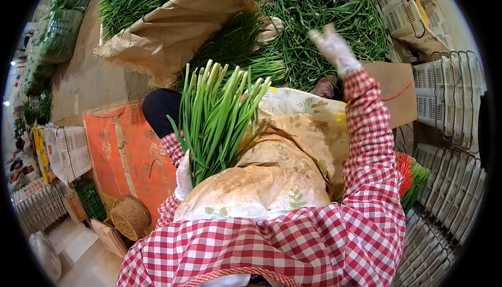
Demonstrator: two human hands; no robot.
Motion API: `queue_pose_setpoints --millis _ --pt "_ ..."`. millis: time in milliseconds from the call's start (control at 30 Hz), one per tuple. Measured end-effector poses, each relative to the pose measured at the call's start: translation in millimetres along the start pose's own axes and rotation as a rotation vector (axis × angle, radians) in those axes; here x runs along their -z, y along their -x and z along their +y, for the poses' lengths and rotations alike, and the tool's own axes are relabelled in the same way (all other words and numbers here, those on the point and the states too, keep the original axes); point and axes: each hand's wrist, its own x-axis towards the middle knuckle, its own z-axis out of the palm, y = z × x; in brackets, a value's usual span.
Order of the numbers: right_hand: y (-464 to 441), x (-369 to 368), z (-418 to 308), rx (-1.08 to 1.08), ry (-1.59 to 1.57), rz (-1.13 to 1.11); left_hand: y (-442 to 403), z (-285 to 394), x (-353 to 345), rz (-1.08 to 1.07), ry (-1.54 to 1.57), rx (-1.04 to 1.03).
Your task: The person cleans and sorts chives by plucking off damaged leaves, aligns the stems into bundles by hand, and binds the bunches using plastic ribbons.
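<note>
Here's the green stalk bundle (212, 125), up over the left side of the stained apron (256, 193), and the left hand (183, 180) is right there on it! That gloved hand touches the bundle low on its left flank; its fingers slip out of sight behind the stalks, so how tightly they close cannot be told. The long axis runs away from the wearer, leaning slightly right, pale ends farthest out, darker green toward the apron.

And the right hand (339, 57), gloved too, is out beyond the apron's right side, over the loose green heap (324, 4)! Its fingers (329, 29) are apart, a little blurred, nothing visible between them. From those fingers the bundle lies left and back toward the wearer, well apart, so the left hand is clearly the nearer one.

Around the apron: orange sheet (138, 167) to its left, burlap cloth (172, 31) beyond its left side, stacked pale crates (449, 99) off to its right.
</note>
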Motion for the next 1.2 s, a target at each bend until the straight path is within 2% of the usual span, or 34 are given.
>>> queue_pose_setpoints --millis 67,100,167,233,300,367,433,467,500,533,567,600,633,700,767,833,900,1033,1100,1167,1200 --pt "25 -24 -20 -0.15 -0.243 -0.647 -1 2 -4 -0.04 -0.016 -0.009" --pt "26 -48 -8 -0.055 -0.436 -0.837 -2 2 -6 -0.08 -0.034 -0.019" --pt "45 -72 -15 0.062 -0.618 -0.918 -2 3 -13 -0.067 -0.069 -0.03" --pt "48 -78 -19 0.147 -0.795 -0.857 -1 5 -12 -0.057 -0.107 -0.047" --pt "55 -66 -30 0.165 -0.774 -0.835 -2 8 -7 -0.049 -0.192 -0.006" --pt "59 -54 -36 0.175 -0.749 -0.811 -5 7 -11 -0.064 -0.145 0.011" --pt "59 -48 -37 0.295 -0.625 -0.714 -7 5 -14 -0.081 -0.098 0.027" --pt "59 -45 -37 0.378 -0.432 -0.591 -7 5 -15 -0.066 -0.07 0.045" --pt "56 -44 -31 0.503 -0.368 -0.419 -6 5 -15 -0.051 -0.045 0.064" --pt "61 -31 -39 0.39 -0.482 -0.258 -6 4 -12 -0.051 -0.046 0.066" --pt "57 -17 -40 0.295 -0.738 -0.108 -7 2 -5 -0.016 -0.038 0.048" --pt "37 -7 -22 0.298 -0.863 0.111 -6 1 -1 0.02 -0.03 0.029" --pt "25 5 -8 0.209 -0.878 0.297 -5 1 -1 0.019 -0.03 0.025" --pt "32 9 3 0.055 -0.839 0.288 -5 2 -5 0.029 0.022 0.007" --pt "58 -3 -6 -0.079 -0.746 -0.422 -4 7 -20 0.04 0.034 0.016" --pt "105 -34 -20 -0.171 -0.731 -0.664 -3 9 -28 0.037 0.01 0.023" --pt "139 -59 -27 -0.112 -0.998 -0.694 -6 5 -21 0.022 -0.028 0.018" --pt "141 -59 -17 -0.026 -0.963 -0.656 -3 6 -24 0.018 -0.087 0.005" --pt "133 -37 -13 0.724 -0.301 -0.248 -6 0 -20 0.034 -0.006 0.012" --pt "98 -34 10 1.088 -0.14 -0.035 -7 1 -15 0.041 -0.055 0.033" --pt "81 -26 15 1.026 -0.219 -0.041 -7 1 -16 0.007 -0.051 0.026"
